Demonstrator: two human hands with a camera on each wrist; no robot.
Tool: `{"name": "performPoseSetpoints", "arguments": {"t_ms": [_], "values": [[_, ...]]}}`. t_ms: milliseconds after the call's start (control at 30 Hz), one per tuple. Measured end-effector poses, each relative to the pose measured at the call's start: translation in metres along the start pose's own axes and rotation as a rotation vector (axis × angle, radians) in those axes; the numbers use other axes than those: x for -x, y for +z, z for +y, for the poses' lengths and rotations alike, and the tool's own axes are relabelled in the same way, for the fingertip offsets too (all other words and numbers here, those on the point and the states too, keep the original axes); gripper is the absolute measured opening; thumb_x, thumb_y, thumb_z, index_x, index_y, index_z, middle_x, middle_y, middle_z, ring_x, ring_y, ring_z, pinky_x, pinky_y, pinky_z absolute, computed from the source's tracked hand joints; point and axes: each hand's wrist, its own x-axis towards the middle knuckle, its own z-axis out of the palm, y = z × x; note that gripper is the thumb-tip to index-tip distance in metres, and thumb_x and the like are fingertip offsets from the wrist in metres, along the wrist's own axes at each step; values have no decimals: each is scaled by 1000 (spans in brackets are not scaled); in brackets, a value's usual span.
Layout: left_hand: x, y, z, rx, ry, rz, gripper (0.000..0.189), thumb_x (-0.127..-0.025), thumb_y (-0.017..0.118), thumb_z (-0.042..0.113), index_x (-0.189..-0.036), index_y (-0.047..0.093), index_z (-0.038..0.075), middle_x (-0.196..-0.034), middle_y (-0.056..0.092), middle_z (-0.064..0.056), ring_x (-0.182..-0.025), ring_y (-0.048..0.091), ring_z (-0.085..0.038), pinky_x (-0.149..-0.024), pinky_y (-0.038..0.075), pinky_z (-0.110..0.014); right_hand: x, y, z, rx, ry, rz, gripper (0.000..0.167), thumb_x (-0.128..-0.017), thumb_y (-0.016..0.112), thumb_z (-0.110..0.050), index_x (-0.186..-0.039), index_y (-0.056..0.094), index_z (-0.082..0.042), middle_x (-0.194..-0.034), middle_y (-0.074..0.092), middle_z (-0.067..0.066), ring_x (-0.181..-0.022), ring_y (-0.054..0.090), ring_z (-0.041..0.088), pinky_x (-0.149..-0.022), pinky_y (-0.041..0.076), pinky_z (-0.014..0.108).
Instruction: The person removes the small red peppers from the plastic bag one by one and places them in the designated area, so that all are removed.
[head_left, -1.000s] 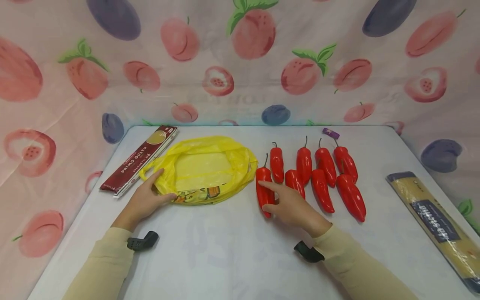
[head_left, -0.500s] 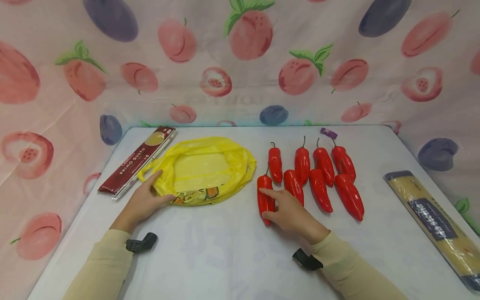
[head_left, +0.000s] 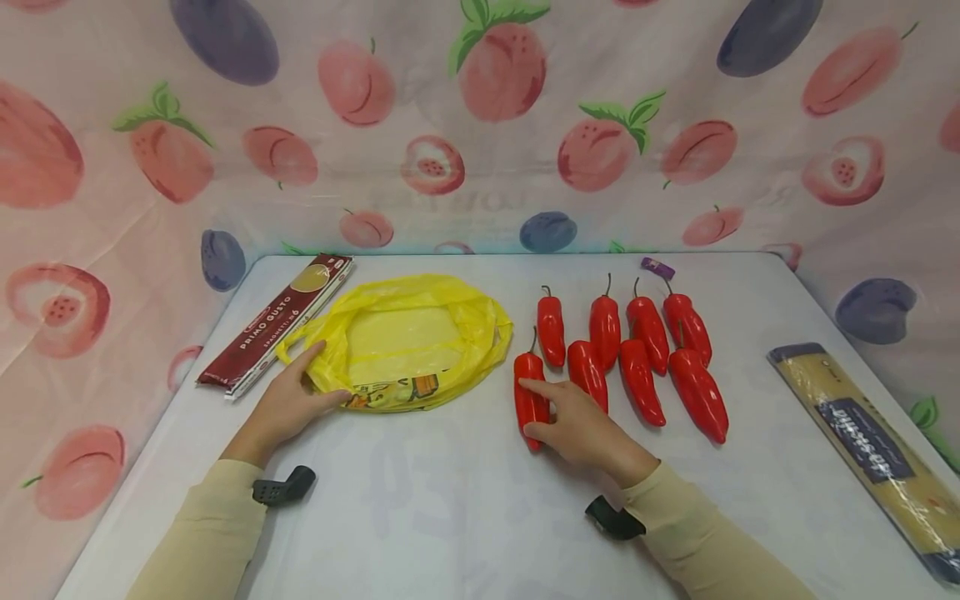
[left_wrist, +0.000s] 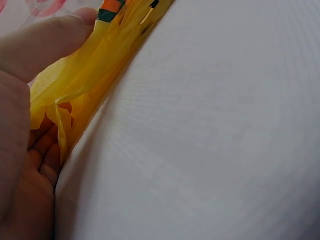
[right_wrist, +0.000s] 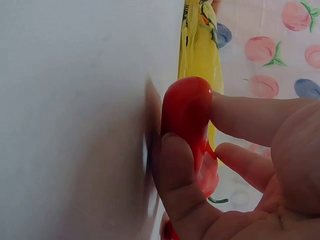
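A yellow plastic bag lies spread on the white table with its mouth turned up. My left hand rests at the bag's near left edge, thumb and fingers spread apart. In the left wrist view the thumb lies straight against the yellow plastic, and the other fingers are partly hidden by it. To the right of the bag, my right hand holds a red pepper lying on the table. The right wrist view shows that pepper between thumb and fingers.
Several more red peppers lie in two rows right of my right hand. Behind them is a small purple packet. A dark red spaghetti pack lies at the left, a clear pasta pack at the right. Fruit-print cloth hangs behind.
The pepper under my right hand has shifted slightly toward the near edge since one second ago, and the hand with it. Left hand and bag have not visibly moved.
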Motion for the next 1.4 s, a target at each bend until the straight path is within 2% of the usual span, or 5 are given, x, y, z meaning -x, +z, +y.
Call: {"name": "performPoseSetpoints", "arguments": {"t_ms": [467, 700, 967, 1233, 1400], "values": [[0, -1, 2, -2, -1, 1, 110, -82, 77, 54, -161, 16, 9, -159, 21, -29, -144, 17, -52, -112, 18, -69, 0, 1, 1, -23, -43, 7, 71, -87, 79, -20, -150, 48, -15, -119, 57, 9, -103, 52, 24, -73, 59, 35], [0, -1, 4, 2, -12, -5, 110, -82, 77, 55, -161, 16, 11, -160, 20, -28, -145, 16, -51, -112, 17, -69, 1, -2, 0, -33, -17, 0, 74, -86, 79, -21, -152, 46, -17, -109, 58, 6, -97, 52, 23, -67, 57, 31], [0, -1, 4, 10, 1, -5, 110, -82, 77, 55, -162, 14, 13, -161, 19, -28, -145, 15, -51, -112, 17, -69, 8, -13, 4, -33, -31, -5, 76, -86, 80, -26, -152, 45, -17, -130, 60, 10, -110, 58, 28, -75, 61, 40], [1, -2, 2, 7, 21, 1, 109, -82, 77, 55, -162, 15, 15, -161, 19, -26, -145, 17, -50, -112, 18, -69, 18, -39, 8, 16, -55, 24, 79, -85, 81, -31, -153, 44, -16, -108, 63, 9, -95, 58, 23, -66, 59, 33], [1, -4, 3, -35, 105, 35, 106, -83, 78, 50, -160, 18, 8, -160, 22, -26, -145, 20, -48, -113, 19, -67, 25, -56, 11, 33, -61, 35, 78, -86, 79, -32, -153, 43, -12, -96, 64, 5, -86, 62, 21, -65, 59, 33]]}}
